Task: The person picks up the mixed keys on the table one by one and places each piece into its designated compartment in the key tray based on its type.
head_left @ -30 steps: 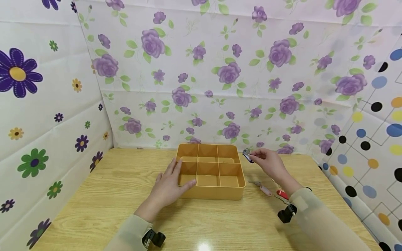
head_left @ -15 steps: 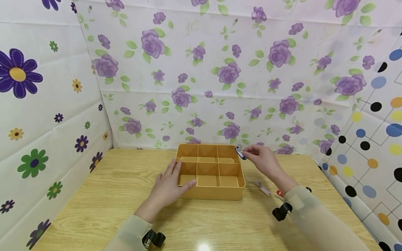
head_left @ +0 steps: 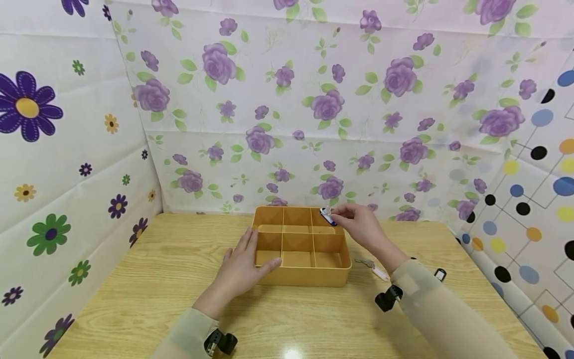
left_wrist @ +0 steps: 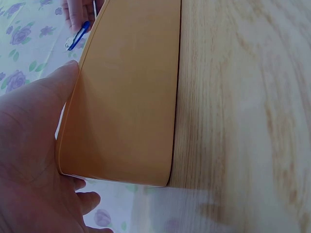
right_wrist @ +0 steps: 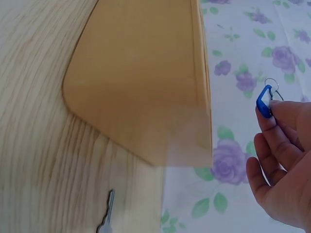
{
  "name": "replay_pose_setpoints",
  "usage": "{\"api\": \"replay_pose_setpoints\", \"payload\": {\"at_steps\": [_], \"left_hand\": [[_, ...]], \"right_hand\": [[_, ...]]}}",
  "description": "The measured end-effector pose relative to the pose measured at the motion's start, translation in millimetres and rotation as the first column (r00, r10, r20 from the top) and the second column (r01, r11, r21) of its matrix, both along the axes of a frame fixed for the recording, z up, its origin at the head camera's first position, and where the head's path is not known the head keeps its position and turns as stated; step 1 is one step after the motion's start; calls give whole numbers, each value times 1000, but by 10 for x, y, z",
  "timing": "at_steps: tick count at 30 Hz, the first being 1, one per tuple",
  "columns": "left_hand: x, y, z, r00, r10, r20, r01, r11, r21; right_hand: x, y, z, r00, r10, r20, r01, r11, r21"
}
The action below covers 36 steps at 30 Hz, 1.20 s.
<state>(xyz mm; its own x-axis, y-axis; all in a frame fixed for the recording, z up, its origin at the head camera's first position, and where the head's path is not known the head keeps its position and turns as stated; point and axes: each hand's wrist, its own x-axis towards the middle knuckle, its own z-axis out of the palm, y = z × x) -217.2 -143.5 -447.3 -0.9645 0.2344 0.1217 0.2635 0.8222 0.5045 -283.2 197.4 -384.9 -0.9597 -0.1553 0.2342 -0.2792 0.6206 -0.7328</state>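
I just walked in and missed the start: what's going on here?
A person's right hand pinches a blue-rimmed, white-centred key tag with a metal ring, holding it up at the back right compartment of a yellow-orange, six-compartment rectangular box. Their left hand rests at the box's near left corner. The tag is not yet set down. On the light wooden table, right of the box, lie a silver metal key with a pale pink tag and a small black-rimmed tag.
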Motion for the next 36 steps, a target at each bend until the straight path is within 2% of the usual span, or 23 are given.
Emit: {"api": "replay_pose_setpoints", "payload": {"at_steps": [13,19,27,36], "left_hand": [[6,14,-2,1000,10,-11,-10,1000,-2],[-5,10,-16,1000,13,-19,-13,1000,0],[-16,5,-19,1000,9,-9,-9,1000,-1],[-5,-2,-13,1000,12,-12,-11,1000,20]], "right_hand": [[-11,-296,107,998,68,16,-68,997,-25],[-35,-425,118,997,77,7,-77,997,7],[-52,-605,96,996,83,26,-84,996,42],[-98,-751,24,995,100,9,-100,991,85]]}}
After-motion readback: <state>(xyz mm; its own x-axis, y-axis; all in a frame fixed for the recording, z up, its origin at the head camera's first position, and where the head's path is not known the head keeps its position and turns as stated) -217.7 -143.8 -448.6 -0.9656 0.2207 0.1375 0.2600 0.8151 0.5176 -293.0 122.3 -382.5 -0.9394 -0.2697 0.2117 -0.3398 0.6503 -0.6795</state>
